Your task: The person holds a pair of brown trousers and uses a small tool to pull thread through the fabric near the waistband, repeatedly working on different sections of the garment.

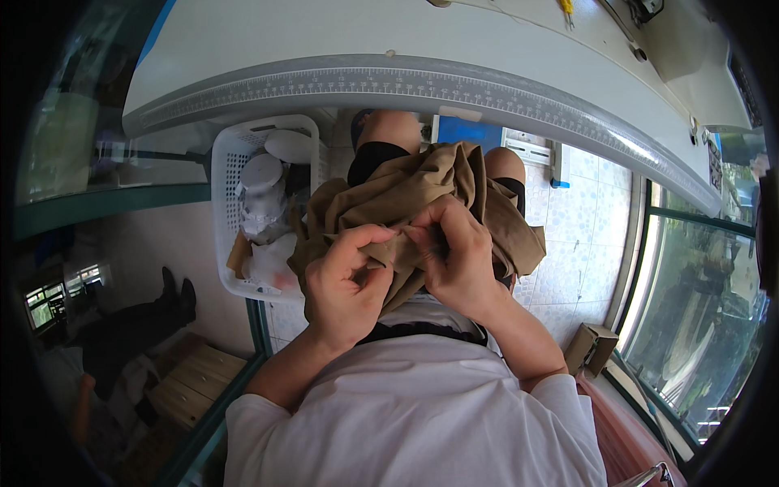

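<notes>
A crumpled brown cloth (389,203) lies bunched across my lap and knees. My left hand (345,284) is closed, thumb and forefinger pinching a bit of the cloth. Close beside it, my right hand (458,260) also pinches the fabric, its fingertips almost meeting those of the left. Whether something small, such as a thread, sits between the fingertips is too fine to make out. Parts of the cloth's lower side are hidden behind both hands.
A white table (349,28) with a grey ruler edge (389,79) spans the front. Yellow-handled snips (567,10) lie on it. At left stands a white basket (221,203) with wrapped items. A cardboard box (590,349) sits right, near glass panels. A person's dark-clad legs (130,312) appear far left.
</notes>
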`<state>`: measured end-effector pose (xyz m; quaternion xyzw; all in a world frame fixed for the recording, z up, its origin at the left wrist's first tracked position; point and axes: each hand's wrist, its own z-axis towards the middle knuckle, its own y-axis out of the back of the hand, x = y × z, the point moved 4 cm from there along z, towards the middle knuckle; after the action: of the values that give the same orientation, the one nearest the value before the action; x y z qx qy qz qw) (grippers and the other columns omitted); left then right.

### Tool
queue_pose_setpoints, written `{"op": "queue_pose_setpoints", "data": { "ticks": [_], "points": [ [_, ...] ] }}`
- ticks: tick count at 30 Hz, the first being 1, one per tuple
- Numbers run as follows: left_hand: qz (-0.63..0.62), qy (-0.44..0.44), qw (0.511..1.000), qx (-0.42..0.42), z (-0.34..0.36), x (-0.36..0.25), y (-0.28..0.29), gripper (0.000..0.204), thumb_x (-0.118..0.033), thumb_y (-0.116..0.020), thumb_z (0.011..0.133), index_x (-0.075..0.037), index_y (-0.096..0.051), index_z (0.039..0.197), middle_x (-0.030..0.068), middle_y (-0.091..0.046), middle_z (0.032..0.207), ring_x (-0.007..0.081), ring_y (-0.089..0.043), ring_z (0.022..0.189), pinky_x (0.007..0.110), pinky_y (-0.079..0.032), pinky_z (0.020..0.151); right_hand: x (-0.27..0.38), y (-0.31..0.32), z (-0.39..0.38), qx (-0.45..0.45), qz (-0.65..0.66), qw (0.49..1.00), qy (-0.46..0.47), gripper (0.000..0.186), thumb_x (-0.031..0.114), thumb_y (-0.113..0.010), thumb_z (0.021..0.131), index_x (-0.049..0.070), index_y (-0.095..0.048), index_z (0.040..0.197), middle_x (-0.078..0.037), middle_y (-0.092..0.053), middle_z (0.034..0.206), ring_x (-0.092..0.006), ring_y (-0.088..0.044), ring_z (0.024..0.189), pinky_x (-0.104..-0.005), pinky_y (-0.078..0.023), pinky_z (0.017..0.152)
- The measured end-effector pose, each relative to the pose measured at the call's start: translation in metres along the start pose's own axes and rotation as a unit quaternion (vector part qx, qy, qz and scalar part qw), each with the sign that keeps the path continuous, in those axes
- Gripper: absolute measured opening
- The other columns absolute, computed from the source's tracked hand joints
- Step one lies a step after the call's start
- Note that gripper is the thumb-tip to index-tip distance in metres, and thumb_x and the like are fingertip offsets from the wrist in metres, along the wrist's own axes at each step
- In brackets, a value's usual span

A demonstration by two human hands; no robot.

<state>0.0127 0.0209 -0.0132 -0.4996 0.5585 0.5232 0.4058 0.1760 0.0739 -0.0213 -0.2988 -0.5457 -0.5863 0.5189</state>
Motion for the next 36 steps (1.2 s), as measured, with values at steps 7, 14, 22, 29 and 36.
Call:
{"op": "queue_pose_setpoints", "data": {
  "ticks": [7,14,22,29,36],
  "points": [
    [-0.192,0.071,0.979,-0.022,0.01,0.002,0.003,0.024,0.004,-0.065,0.093,0.0,-0.058,0.116,0.0039,-0.068,0.098,0.004,-0.061,0.085,0.018,-0.048,0.075,-0.031,0.071,0.005,-0.156,0.277,0.943,-0.096,0.029,0.022,-0.05,0.106,0.003,-0.054,0.084,-0.001,-0.053,0.07,-0.0049,-0.034,0.051,-0.0203,-0.026,0.048],
    [-0.228,0.093,0.969,-0.017,0.013,0.001,-0.004,0.023,0.001,-0.065,0.094,0.0,-0.058,0.116,0.0013,-0.066,0.097,0.0027,-0.058,0.081,0.018,-0.046,0.073,0.008,0.026,-0.002,-0.014,0.053,0.998,0.036,0.014,-0.006,-0.074,0.081,0.0,-0.065,0.09,-0.005,-0.063,0.087,-0.0122,-0.056,0.069,-0.0232,-0.043,0.059],
    [-0.24,0.099,0.966,-0.026,0.014,-0.002,0.0,0.024,0.002,-0.064,0.094,0.0,-0.058,0.116,0.0028,-0.066,0.097,0.0045,-0.061,0.085,0.018,-0.049,0.075,-0.007,0.027,0.008,-0.069,-0.001,0.998,0.015,0.01,-0.004,-0.065,0.085,0.002,-0.061,0.092,-0.007,-0.059,0.082,-0.0193,-0.059,0.07,-0.032,-0.049,0.061],
    [-0.37,0.111,0.922,-0.026,0.027,-0.002,0.014,0.024,0.002,-0.06,0.095,-0.001,-0.055,0.118,0.0094,-0.065,0.107,0.0177,-0.066,0.099,0.034,-0.056,0.088,-0.021,0.005,-0.001,0.204,0.288,0.91,-0.217,0.033,0.024,-0.056,0.104,-0.002,-0.061,0.123,-0.002,-0.063,0.099,-0.0101,-0.055,0.096,-0.0259,-0.045,0.088],
    [-0.348,0.071,0.928,-0.107,0.043,0.017,0.044,0.026,-0.002,-0.058,0.097,-0.002,-0.052,0.122,0.0114,-0.065,0.11,0.0201,-0.065,0.104,0.035,-0.052,0.093,-0.047,0.026,-0.025,0.191,0.289,0.902,-0.256,0.013,0.008,-0.07,0.094,-0.004,-0.067,0.096,0.002,-0.062,0.079,-0.0041,-0.053,0.075,-0.0224,-0.044,0.067]
  ]
}}
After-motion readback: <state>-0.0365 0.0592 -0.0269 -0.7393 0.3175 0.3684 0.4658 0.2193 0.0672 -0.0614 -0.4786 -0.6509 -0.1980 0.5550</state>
